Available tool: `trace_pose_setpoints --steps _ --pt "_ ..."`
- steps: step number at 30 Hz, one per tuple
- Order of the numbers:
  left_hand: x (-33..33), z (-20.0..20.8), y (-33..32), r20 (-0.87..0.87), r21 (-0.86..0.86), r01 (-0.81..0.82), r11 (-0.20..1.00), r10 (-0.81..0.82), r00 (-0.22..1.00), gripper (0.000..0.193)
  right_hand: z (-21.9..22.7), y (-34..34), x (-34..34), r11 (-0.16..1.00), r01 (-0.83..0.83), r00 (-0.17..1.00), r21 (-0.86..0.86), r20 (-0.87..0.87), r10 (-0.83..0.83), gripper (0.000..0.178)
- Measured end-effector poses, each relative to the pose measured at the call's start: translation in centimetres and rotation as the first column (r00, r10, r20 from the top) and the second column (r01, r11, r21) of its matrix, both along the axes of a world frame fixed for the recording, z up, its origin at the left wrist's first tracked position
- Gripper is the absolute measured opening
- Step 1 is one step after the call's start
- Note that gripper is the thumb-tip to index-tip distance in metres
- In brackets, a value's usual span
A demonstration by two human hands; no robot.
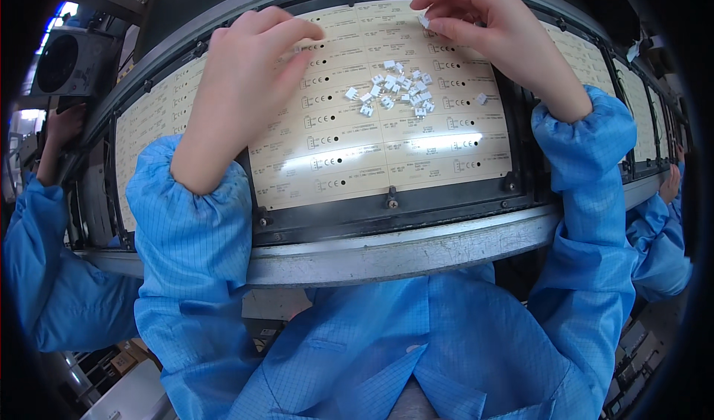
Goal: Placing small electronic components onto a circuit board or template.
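A cream printed circuit board panel point(357, 168) lies in a black frame in front of me. Several small white plastic connectors point(401, 85) are heaped loosely at its middle, and a single connector point(481, 98) rests apart to their right. My right hand point(487, 22) is over the panel's far right part, thumb and fingertips pinched on one white connector point(424, 20). Over the far left part, my left hand point(256, 63) has its fingers curled toward the thumb near the board. A pale bit shows by these fingertips, too small and covered to make out.
A metal rail point(401, 258) runs along the near side. More framed panels stand at left point(152, 137) and right point(576, 55). Screws point(393, 199) rise from the frame. Other people's blue sleeves show at the left point(44, 256) and right point(658, 245) edges.
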State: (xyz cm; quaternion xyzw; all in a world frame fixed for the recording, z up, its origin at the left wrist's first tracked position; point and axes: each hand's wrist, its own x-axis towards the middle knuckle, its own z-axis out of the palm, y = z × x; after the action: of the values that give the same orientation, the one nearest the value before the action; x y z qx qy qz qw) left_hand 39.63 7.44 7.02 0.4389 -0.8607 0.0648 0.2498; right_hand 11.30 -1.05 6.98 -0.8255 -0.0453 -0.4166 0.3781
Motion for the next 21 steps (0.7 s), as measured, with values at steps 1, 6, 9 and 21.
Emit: trace_pose_setpoints --steps 1,6,9,21 --pt "-0.6 0.1 0.2 -0.010 0.000 -0.004 1.000 0.004 1.000 0.016 0.6 1.1 -0.4 0.956 0.294 0.898 -0.017 -0.336 -0.283 0.015" --pt "-3.9 -0.6 0.0 -0.182 0.143 0.160 0.977 -0.133 0.974 0.016 1.8 1.8 -0.2 0.816 0.556 0.507 -0.159 -0.713 -0.485 0.020" --pt "-5.0 -0.9 -0.2 -0.196 0.113 0.178 0.978 -0.153 0.968 0.015 1.2 2.2 -0.5 0.780 0.620 0.506 -0.085 -0.717 -0.480 0.019" --pt "-5.6 -1.2 -0.1 -0.272 0.185 0.194 0.963 -0.140 0.952 0.015 0.3 2.5 -0.1 0.685 0.679 0.423 -0.265 -0.621 -0.660 0.018"
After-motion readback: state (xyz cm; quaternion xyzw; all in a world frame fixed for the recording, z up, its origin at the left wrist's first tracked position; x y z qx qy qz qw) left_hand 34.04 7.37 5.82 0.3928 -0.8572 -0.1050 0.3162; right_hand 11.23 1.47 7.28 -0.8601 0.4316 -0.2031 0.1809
